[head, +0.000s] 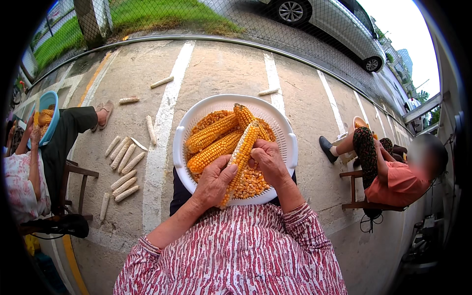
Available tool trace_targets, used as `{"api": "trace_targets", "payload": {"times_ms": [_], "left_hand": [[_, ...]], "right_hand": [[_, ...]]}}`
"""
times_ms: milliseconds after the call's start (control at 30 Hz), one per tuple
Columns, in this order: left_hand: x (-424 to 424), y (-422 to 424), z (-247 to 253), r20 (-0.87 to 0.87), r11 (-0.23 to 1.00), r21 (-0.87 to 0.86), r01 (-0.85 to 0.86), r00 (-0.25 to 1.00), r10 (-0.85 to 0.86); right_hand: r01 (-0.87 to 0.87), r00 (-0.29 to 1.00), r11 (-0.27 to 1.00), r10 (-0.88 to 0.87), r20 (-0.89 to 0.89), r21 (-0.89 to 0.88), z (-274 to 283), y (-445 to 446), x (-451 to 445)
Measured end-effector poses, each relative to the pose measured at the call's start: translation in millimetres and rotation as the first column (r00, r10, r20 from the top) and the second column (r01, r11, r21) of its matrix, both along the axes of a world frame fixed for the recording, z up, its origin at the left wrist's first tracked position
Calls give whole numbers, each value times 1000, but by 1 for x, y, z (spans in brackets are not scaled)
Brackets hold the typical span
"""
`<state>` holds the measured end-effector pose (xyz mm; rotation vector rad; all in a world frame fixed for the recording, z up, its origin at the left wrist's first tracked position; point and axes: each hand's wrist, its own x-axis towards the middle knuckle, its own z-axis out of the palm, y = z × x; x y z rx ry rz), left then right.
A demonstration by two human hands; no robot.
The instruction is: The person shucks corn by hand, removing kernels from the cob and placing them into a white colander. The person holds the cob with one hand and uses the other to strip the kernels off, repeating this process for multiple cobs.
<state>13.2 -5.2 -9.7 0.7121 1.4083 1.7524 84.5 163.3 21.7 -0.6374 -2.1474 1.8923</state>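
Observation:
My left hand [214,181] is closed around the lower part of a partly shelled ear of dried corn [244,148], which slants over a white plastic basket [232,99] on my lap. A pale strip of bare cob runs along its left side; orange kernels still cover the rest. Against the ear's right side, my right hand [268,161] presses with bent fingers and thumb. Inside the basket, whole ears of corn [215,151] lie on loose corn kernels [252,184]. The ear and my hands hide part of the basket's contents.
Bare corncobs [123,156] lie on the concrete floor at left, with more scattered ahead. A person with a blue basin [49,129] sits on the left; another sits on a wooden stool [352,190] at right. A chain-link fence [158,22] stands ahead, a parked car [332,27] beyond.

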Motion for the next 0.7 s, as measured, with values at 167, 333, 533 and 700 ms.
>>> {"api": "trace_targets", "payload": {"times_ms": [167, 333, 533, 700], "left_hand": [[2, 1, 0, 7, 1000, 5, -5, 1000, 5], [1, 0, 1, 42, 1000, 9, 5, 999, -5], [1, -1, 6, 122, 999, 33, 14, 992, -18], [-2, -2, 9, 264, 997, 79, -9, 964, -12]], "right_hand": [[4, 1000, 1000, -4, -4, -15, -1, 1, 2], [10, 1000, 999, -11, -15, -52, 0, -1, 2], [-6, 999, 995, 0, -52, -99, -4, 1, 2], [5, 995, 984, -23, -98, -176, -11, 1, 3]]}}
